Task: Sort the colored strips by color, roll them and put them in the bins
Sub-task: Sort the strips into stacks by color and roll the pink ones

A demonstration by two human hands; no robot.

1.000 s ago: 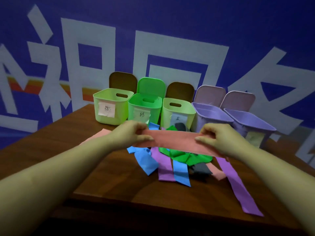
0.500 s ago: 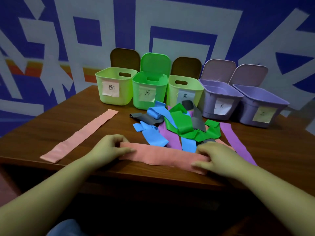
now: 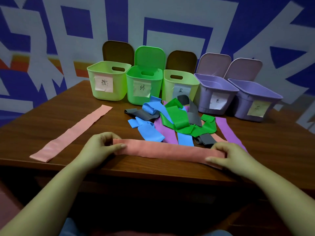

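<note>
A pink strip (image 3: 167,150) lies stretched flat along the table's near edge. My left hand (image 3: 100,147) pinches its left end between thumb and fingers. Its right end is gripped by my right hand (image 3: 228,155). A second pink strip (image 3: 73,132) lies flat on the left of the table. Behind the held strip is a tangled pile of blue (image 3: 150,132), green (image 3: 177,116), purple (image 3: 226,130) and grey (image 3: 192,113) strips. Several open labelled bins stand at the back: light green (image 3: 109,82), green (image 3: 143,86), light green (image 3: 179,86), purple (image 3: 214,96), purple (image 3: 254,103).
The brown wooden table (image 3: 42,116) has its front edge just under my hands. A blue and white patterned wall (image 3: 51,40) rises right behind the bins, whose lids stand open against it.
The pink strip came down from mid-air in front of the bins to the table's near edge, with both hands still on its ends. The camera tilted down.
</note>
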